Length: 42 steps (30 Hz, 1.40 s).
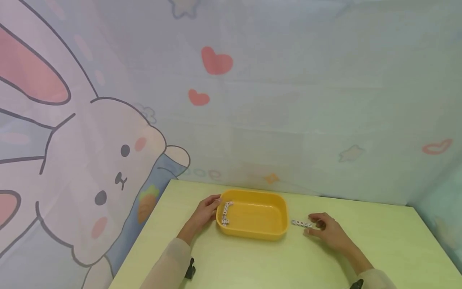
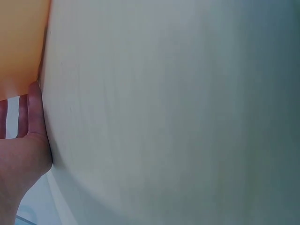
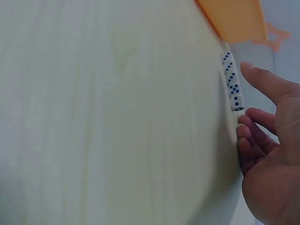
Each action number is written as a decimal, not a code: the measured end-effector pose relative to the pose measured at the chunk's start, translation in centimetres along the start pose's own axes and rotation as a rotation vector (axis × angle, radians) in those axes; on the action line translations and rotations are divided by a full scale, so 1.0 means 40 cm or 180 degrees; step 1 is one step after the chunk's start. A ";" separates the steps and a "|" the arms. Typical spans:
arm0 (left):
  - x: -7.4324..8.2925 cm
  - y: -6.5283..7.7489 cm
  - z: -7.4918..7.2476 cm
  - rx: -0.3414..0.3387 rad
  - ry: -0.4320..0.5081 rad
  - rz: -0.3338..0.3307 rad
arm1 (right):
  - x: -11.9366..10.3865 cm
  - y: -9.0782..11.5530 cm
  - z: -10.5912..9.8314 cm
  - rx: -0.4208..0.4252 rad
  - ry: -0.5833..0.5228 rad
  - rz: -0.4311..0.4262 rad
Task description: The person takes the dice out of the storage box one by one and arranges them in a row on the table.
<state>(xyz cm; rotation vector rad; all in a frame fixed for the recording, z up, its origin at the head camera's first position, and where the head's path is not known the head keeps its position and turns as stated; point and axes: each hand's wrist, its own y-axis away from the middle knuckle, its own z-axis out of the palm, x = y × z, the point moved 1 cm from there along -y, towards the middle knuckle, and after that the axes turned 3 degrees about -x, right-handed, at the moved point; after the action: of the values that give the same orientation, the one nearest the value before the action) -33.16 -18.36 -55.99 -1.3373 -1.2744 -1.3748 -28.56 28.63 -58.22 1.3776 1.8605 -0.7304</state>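
The row of dice (image 1: 301, 224) lies toward the table's (image 1: 382, 233) far edge, left of the nearer right hand (image 1: 330, 230); its long axis runs from parted thumb and forefinger toward the yellow tray (image 1: 252, 233), which the left hand's (image 1: 205, 211) straight fingers touch.

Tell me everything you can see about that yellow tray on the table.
The shallow yellow rectangular tray has rounded corners, raised walls and a glossy, plastic-looking surface. It sits open side up on the pale yellow-green table. Small white dice with dark markings lie inside along its left end, and the person's left hand touches that end from outside.
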 end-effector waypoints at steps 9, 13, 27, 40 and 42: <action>-0.004 -0.006 0.002 -0.0019 0.0019 -0.0007 | -0.099 -0.039 -0.005 0.0751 -0.0095 -0.0448; -0.004 -0.003 0.001 0.0004 -0.0031 -0.0023 | -0.181 -0.081 0.050 0.0892 -0.0073 -0.0843; -0.006 -0.005 -0.006 -0.0042 0.0002 0.0012 | -0.372 -0.240 0.320 -0.0010 -0.0355 -0.0893; -0.002 0.005 -0.009 -0.0078 0.0021 0.0069 | -0.444 -0.293 0.425 -0.0854 -0.0013 -0.0868; -0.003 0.006 -0.008 -0.0065 0.0005 0.0084 | -0.445 -0.295 0.432 -0.0900 -0.0001 -0.0848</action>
<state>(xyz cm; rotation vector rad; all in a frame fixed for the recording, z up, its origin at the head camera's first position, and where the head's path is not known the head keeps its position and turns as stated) -32.97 -18.73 -56.05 -1.3622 -1.2405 -1.3738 -33.02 1.87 -53.88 0.9637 2.0794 -0.5669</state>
